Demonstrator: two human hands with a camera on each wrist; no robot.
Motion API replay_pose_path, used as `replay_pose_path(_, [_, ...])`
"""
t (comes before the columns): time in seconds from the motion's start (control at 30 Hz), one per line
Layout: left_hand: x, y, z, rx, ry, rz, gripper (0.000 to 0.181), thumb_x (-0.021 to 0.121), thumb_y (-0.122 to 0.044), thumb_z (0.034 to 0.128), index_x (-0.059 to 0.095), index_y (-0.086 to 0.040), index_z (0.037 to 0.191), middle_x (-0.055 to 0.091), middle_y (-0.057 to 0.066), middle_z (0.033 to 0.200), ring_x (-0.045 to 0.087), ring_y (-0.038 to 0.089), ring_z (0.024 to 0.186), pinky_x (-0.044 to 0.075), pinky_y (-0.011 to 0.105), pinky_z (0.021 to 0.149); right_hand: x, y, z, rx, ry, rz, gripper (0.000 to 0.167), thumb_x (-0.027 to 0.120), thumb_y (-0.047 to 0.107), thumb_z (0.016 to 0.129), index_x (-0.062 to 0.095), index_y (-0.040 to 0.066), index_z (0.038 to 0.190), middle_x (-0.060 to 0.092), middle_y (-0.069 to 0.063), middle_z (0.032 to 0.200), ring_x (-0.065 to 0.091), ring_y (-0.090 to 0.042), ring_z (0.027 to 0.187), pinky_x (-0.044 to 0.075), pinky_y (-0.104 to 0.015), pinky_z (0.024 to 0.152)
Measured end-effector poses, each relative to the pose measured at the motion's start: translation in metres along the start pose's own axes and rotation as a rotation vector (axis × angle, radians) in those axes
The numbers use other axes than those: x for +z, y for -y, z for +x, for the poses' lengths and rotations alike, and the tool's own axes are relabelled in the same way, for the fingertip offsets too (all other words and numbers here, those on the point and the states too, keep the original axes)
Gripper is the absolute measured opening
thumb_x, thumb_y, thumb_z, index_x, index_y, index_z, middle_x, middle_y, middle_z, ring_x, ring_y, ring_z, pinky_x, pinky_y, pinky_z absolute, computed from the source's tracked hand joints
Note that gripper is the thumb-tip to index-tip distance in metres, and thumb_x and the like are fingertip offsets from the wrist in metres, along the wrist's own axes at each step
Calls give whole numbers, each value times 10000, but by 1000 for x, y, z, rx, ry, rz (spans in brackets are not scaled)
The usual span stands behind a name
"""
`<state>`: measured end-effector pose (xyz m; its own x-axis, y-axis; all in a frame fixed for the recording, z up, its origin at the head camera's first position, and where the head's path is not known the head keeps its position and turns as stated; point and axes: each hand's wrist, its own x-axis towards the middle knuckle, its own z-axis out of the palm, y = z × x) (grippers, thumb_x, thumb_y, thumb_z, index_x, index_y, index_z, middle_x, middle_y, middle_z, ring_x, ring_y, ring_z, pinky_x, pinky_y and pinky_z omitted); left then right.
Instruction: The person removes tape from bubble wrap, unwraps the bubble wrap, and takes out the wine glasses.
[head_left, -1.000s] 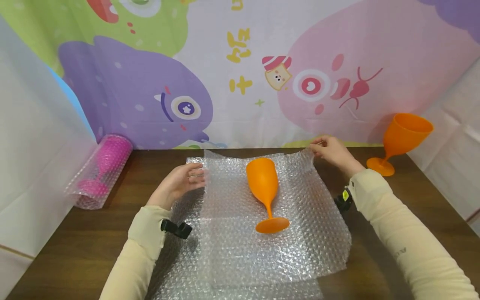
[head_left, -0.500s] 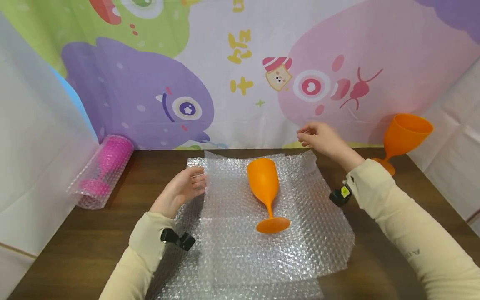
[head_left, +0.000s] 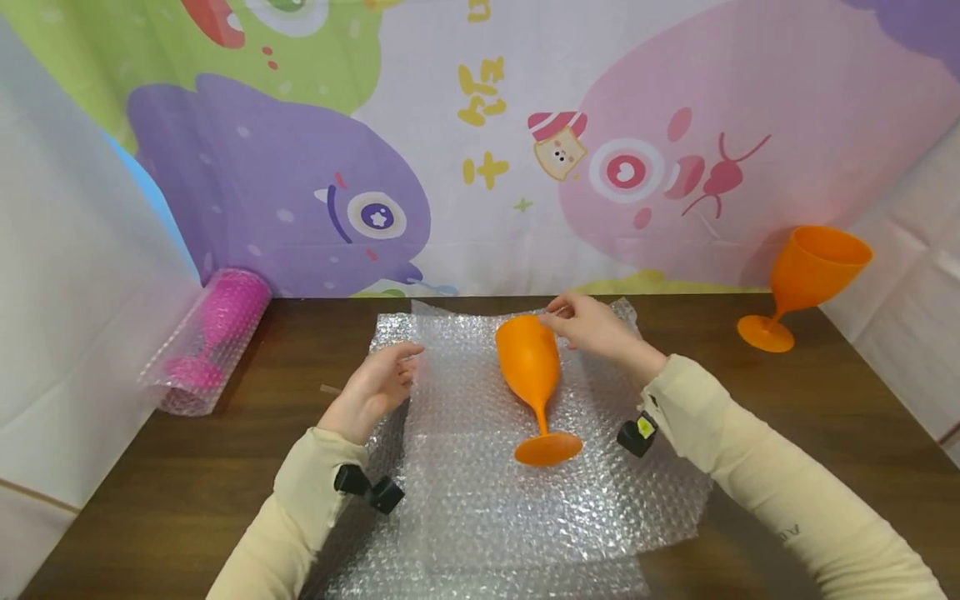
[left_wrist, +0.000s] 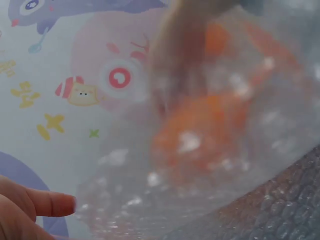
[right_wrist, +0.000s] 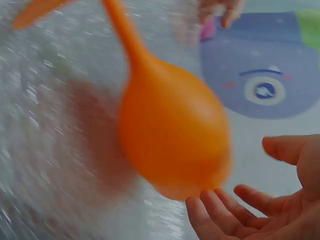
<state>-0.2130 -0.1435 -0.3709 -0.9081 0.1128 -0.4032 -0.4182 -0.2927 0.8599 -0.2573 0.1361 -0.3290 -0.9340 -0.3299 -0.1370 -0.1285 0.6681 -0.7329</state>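
An orange goblet (head_left: 528, 362) lies on layered clear bubble wrap (head_left: 480, 508), foot towards the front edge. My right hand (head_left: 600, 329) is at its rim, fingers loosely bent; in the right wrist view the fingertips of the hand (right_wrist: 265, 205) meet the rim end of the goblet (right_wrist: 175, 125). My left hand (head_left: 371, 392) is at the wrap's left edge, fingers relaxed. The left wrist view has my left thumb side (left_wrist: 30, 210) against the edge of the wrap (left_wrist: 120, 200), with orange showing blurred through the film; whether fingertips are behind it is unclear.
A pink goblet (head_left: 225, 312) rolled in bubble wrap lies at the table's back left. Another orange goblet (head_left: 813, 271) stands upright at the back right. A printed cloth (head_left: 480, 233) hangs behind the wooden table (head_left: 150, 483).
My right hand has let go of the wrap's back right corner and moved left and down to the orange goblet's rim. My left hand has shifted slightly right.
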Motion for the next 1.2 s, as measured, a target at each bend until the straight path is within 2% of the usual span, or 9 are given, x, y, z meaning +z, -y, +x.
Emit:
replay_pose_path(0.07, [-4,7,6,32,29,-17,114,498,-71,882,453,-47,983,426,-23,707,385,15,527,339,146,523,10,-3,1,31,19,22,524,530,382,897,413,38,1275,490,-182,1226,563,-305,984,517,-388,781])
replay_pose_path(0.17, [-37,34,45,80,146,-40,212,586,-69,832,511,-24,1026,497,-6,722,472,42,558,403,163,533,24,-7,4,65,30,60,653,582,438,850,358,38,1315,473,-183,1222,567,-293,932,524,-385,749])
replay_pose_path(0.3, [-48,47,59,75,122,41,436,519,-76,881,406,6,1293,549,91,1052,585,156,902,500,298,808,38,-13,6,80,26,111,769,626,471,803,302,28,1342,490,-203,1212,588,-283,859,539,-360,667])
replay_pose_path(0.37, [-27,36,33,48,50,103,512,431,-58,920,256,17,1396,470,153,1230,522,224,1076,460,351,909,43,-16,7,85,26,148,781,628,473,799,285,30,1344,487,-216,1234,592,-282,883,542,-352,644])
replay_pose_path(0.43, [-15,29,17,47,43,115,521,386,-27,933,193,43,1411,359,228,1341,442,299,1189,448,359,935,47,-18,8,98,38,204,786,618,470,809,256,35,1354,456,-235,1283,592,-306,940,545,-354,632])
replay_pose_path(0.57, [-4,20,-1,38,39,115,506,348,12,942,166,64,1412,250,277,1413,348,366,1262,470,331,905,54,-20,8,131,90,348,776,578,436,851,165,64,1394,332,-238,1391,528,-347,1090,549,-373,660])
replay_pose_path(0.7, [-6,21,-3,35,8,168,473,353,26,938,235,60,1396,302,283,1392,432,349,1192,495,321,863,58,-20,7,148,111,430,750,547,401,877,120,84,1405,276,-222,1426,493,-371,1131,548,-389,674])
replay_pose_path(0.83, [-14,28,-1,58,-17,257,452,409,38,918,308,80,1356,435,292,1277,587,215,957,515,308,818,59,-21,7,151,102,449,732,537,388,880,128,72,1399,288,-229,1412,485,-374,1135,548,-393,674])
replay_pose_path(1.2, [-28,36,3,88,1,366,418,467,42,888,369,126,1286,556,97,907,608,107,731,536,257,727,60,-27,8,192,83,522,763,519,386,876,71,116,1432,290,-231,1375,467,-379,1149,542,-401,705])
